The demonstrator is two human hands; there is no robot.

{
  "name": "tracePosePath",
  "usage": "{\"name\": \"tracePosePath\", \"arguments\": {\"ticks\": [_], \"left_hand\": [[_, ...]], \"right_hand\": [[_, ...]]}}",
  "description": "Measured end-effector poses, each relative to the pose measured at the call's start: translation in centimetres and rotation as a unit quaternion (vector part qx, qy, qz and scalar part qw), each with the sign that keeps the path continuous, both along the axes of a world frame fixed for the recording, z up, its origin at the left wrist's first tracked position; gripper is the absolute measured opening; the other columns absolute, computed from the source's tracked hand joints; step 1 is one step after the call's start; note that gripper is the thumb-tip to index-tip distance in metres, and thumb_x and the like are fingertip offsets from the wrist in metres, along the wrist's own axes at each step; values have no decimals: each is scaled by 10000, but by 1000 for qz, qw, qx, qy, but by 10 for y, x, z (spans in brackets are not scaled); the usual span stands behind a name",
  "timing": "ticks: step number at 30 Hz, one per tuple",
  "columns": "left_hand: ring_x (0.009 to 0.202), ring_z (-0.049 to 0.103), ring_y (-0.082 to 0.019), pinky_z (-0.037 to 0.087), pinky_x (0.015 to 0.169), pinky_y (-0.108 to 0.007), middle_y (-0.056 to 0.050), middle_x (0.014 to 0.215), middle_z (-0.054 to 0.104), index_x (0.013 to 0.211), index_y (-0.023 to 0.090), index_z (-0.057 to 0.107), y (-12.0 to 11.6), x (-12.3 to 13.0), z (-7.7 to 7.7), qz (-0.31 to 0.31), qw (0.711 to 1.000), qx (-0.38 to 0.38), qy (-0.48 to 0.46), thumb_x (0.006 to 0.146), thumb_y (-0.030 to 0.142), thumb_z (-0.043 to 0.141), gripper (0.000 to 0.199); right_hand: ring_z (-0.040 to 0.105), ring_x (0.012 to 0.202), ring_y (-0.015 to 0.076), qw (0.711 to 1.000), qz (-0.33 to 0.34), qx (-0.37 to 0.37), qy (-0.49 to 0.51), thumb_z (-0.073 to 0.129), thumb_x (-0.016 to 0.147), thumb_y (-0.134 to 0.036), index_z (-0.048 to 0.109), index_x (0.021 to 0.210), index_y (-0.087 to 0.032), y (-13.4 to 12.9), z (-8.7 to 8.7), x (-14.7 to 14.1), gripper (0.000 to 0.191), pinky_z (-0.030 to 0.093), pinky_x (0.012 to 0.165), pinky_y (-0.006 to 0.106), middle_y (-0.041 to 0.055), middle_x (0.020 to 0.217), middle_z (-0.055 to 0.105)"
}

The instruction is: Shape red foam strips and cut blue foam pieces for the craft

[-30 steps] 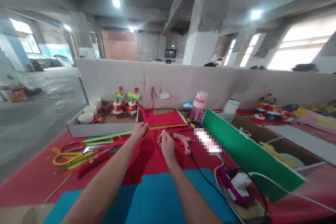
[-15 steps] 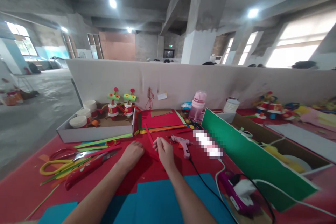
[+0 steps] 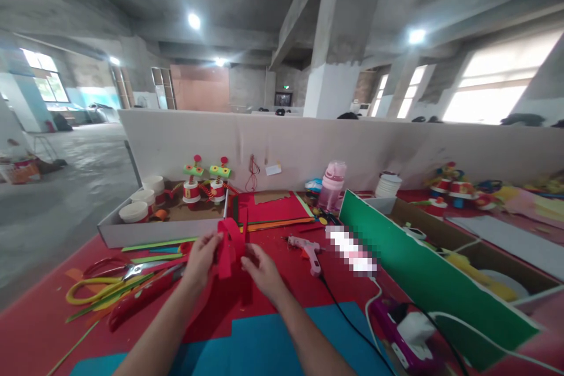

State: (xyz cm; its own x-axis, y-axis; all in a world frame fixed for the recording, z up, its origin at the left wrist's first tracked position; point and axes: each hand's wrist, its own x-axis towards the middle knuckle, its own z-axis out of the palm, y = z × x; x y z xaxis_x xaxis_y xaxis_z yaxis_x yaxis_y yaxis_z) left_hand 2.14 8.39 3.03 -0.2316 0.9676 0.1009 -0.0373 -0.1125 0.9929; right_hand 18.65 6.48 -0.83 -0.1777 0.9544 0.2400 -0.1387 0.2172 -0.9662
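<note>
A red paper strip (image 3: 237,235), bent into a loop with a loose end standing up, is held above the red table. My left hand (image 3: 201,258) is closed around its left side, fingers pinching the paper. Closed at the right side of the same strip is my right hand (image 3: 263,270), its fingertips against the paper. To the right of that hand lies a pink glue gun (image 3: 309,251) with a black cord. Scissors with red and yellow handles (image 3: 103,285) and a red-handled cutter (image 3: 141,296) lie left of my left arm, among green and orange paper strips.
A white tray (image 3: 163,237) at the back left holds paper cups and two cup figures (image 3: 191,191). Blue sheets (image 3: 264,335) lie in front of me. On the right are a green-sided box (image 3: 414,264), a purple power strip (image 3: 392,329) and a pink bottle (image 3: 332,185).
My hands have lifted the red strip from near the table, and it is now curled into a loop. The left hand has moved left and the right hand slightly left. The view has tilted a little upward.
</note>
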Motion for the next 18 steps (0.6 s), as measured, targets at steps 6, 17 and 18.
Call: {"name": "tracePosePath", "arguments": {"ticks": [6,17,18], "left_hand": [[482,421,-87,325,468,-197,60,506,432,547,197,415,-13,36,-21,-23,995,87,46,675,369,602,285],[475,394,-100,295,484,-203,64,497,383,615,208,395,-10,-5,-1,170,970,120,128,789,360,477,246],[500,410,-101,296,508,-205,52,510,410,596,199,404,-14,4,-5,117,959,139,218,783,320,473,233]], "right_hand": [[644,907,213,993,93,-61,40,667,726,-580,587,1127,-206,-9,2,-7,554,504,787,336,54,978,683],[625,508,106,970,123,-185,101,646,743,-588,541,1130,-212,-3,6,9,550,490,476,244,72,1058,653],[630,522,113,968,133,-186,99,652,740,-586,540,1117,-205,-4,7,9,548,494,481,246,69,1041,654]]}}
